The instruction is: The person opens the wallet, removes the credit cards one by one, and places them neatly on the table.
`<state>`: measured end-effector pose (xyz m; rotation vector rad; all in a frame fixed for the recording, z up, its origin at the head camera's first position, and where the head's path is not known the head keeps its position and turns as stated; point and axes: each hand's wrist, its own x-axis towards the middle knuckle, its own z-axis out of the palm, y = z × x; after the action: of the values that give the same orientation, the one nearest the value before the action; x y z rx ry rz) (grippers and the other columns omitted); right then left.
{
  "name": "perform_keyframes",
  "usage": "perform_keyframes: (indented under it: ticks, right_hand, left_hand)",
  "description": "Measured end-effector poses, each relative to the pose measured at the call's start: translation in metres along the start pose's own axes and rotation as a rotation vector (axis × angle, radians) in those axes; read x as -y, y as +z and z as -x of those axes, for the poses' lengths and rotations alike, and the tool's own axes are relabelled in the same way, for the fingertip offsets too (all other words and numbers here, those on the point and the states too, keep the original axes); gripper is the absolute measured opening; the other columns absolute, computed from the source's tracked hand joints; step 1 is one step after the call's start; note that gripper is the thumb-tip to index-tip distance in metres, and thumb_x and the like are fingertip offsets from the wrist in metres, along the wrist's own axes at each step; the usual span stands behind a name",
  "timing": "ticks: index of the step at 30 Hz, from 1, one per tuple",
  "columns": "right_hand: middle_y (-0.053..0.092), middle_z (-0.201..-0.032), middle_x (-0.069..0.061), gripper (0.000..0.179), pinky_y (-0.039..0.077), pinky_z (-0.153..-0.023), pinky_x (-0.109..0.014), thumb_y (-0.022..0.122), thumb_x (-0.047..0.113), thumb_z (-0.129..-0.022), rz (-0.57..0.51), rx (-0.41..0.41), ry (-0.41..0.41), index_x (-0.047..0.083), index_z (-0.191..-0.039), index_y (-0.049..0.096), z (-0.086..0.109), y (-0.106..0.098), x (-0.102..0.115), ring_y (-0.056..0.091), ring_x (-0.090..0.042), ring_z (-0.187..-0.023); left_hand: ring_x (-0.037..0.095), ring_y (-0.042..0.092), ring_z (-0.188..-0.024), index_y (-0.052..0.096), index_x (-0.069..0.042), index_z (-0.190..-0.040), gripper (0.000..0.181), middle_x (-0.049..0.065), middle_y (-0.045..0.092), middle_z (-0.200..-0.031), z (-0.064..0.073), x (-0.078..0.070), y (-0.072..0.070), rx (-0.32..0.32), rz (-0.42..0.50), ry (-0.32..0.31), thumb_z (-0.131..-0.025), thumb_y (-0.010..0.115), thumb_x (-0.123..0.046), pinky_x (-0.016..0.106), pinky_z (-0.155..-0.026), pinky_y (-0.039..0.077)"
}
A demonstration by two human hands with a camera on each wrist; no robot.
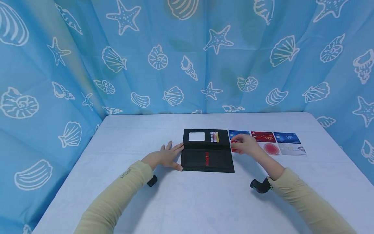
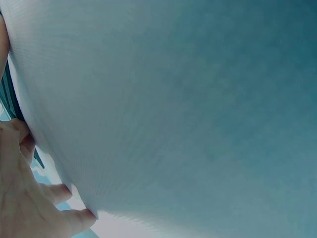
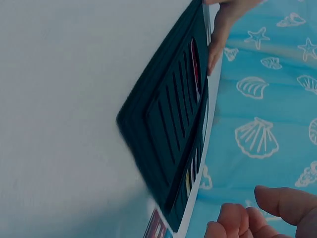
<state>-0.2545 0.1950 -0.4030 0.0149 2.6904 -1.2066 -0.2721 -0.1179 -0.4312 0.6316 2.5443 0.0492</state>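
Left grip (image 1: 167, 157) observed spread wide, touching the edge of the black wallet (image 1: 207, 147), which lies unfolded to its right on the tabletop (image 1: 187, 201). Right grip (image 1: 246, 144): fingers loosely bent, thumb apart, nothing visibly held; a red card (image 1: 233, 150) lies beneath.

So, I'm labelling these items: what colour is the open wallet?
The wallet is black; it shows best in the head view.

On the table (image 1: 190, 201), the wallet (image 1: 191, 159) lies left of two rows of cards (image 1: 287, 137), before the curtain (image 1: 187, 42).
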Motion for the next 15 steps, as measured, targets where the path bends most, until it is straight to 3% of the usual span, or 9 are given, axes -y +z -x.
perform_keyframes:
  ticks: [7,15]
  right_hand:
    - [0.057,-0.077,-0.010,0.034,0.054,-0.063,-0.026,0.059,0.017,-0.089,-0.018,0.050,-0.007,-0.002,-0.116,0.053,-0.002,0.019,0.010,0.060,-0.017,-0.064]
    - [0.060,-0.076,-0.009,0.031,0.054,-0.063,-0.027,0.061,0.016,-0.088,-0.029,0.075,-0.037,-0.002,-0.112,0.055,-0.004,0.035,0.013,0.060,-0.015,-0.062]
  left_hand:
    - [0.037,-0.009,-0.139,0.006,-0.019,-0.149,0.099,-0.006,-0.007,-0.155,-0.001,0.000,0.001,0.004,0.001,-0.003,-0.077,0.061,-0.058,0.057,-0.109,0.001]
    - [0.037,-0.009,-0.139,0.006,-0.018,-0.149,0.099,-0.006,-0.007,-0.155,0.000,0.001,0.001,-0.002,-0.001,0.002,-0.077,0.061,-0.058,0.057,-0.109,0.001]
